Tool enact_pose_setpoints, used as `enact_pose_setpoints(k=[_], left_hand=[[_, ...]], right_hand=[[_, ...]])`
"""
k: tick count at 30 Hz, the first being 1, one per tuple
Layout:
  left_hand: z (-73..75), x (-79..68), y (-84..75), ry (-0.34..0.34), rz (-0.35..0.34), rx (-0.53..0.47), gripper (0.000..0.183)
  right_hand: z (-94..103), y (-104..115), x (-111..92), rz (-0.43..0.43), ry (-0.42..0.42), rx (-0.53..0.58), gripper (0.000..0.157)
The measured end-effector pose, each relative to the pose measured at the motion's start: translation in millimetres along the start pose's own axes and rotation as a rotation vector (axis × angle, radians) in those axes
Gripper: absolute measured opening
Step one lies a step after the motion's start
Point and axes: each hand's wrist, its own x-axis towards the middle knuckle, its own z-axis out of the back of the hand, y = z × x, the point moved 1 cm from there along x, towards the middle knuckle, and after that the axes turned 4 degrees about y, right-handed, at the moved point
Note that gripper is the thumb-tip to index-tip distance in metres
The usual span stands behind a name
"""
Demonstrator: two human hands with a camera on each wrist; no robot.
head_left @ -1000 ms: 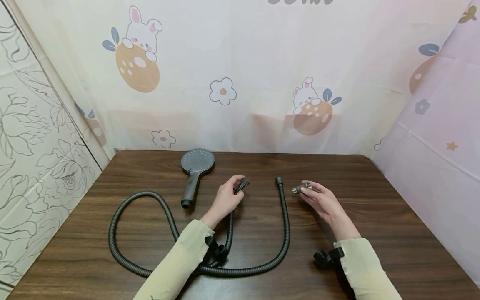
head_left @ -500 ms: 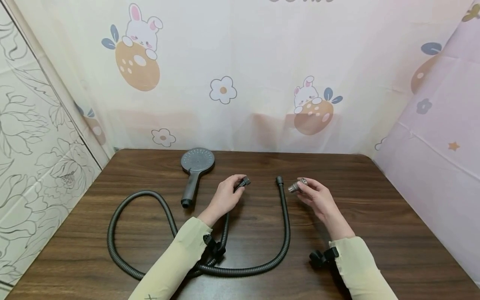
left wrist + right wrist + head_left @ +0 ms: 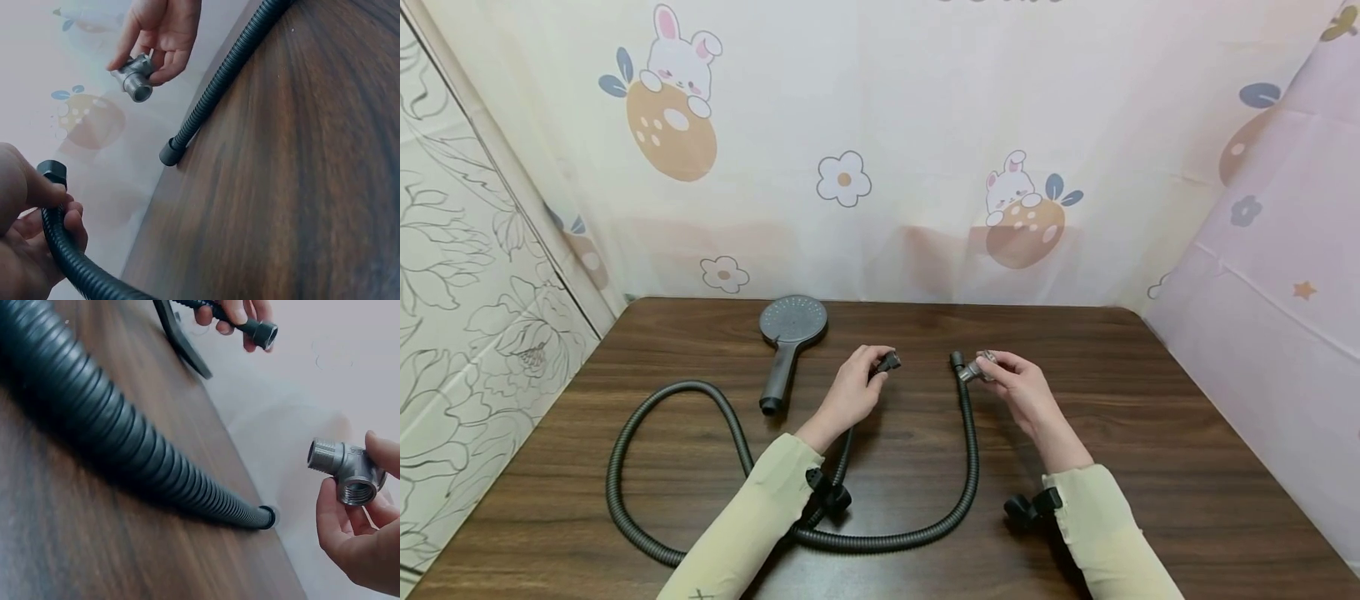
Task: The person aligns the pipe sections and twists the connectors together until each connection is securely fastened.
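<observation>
My left hand (image 3: 850, 392) pinches a dark ribbed shower hose (image 3: 81, 269) just behind its end nut (image 3: 53, 170), which points up and to the right in the head view. My right hand (image 3: 1024, 398) holds a silver metal tee fitting (image 3: 350, 467) between thumb and fingers. Its threaded male end faces the left hand, and a threaded opening shows on its side. The two held parts are apart. Between the hands lies another hose end (image 3: 957, 362) on the table, passing behind the fitting in the head view. My left sleeve hides part of the hose loops.
A grey hand shower (image 3: 793, 323) lies on the wooden table (image 3: 1120, 367) at the back, left of my left hand. A hose loop (image 3: 617, 458) spreads over the left side. A patterned curtain (image 3: 917, 150) hangs behind the table's back edge.
My right hand has moved left with the tee fitting, closer to the left hand, and the fitting has turned so its threaded end points lower left. The left hand has barely shifted.
</observation>
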Motion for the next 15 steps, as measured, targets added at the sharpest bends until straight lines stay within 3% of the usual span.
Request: enact_pose_setpoints(k=[6, 15], left_hand=[[0.3, -1.0, 2.1, -0.013, 0.042, -0.071, 0.034], [-0.2, -0.6, 5.2, -0.027, 0.084, -0.163, 0.027]], right_hand=[[-6.0, 3, 1, 0.007, 0.027, -0.004, 0.027], [-15.0, 13, 2, -0.003, 0.027, 0.017, 0.044]])
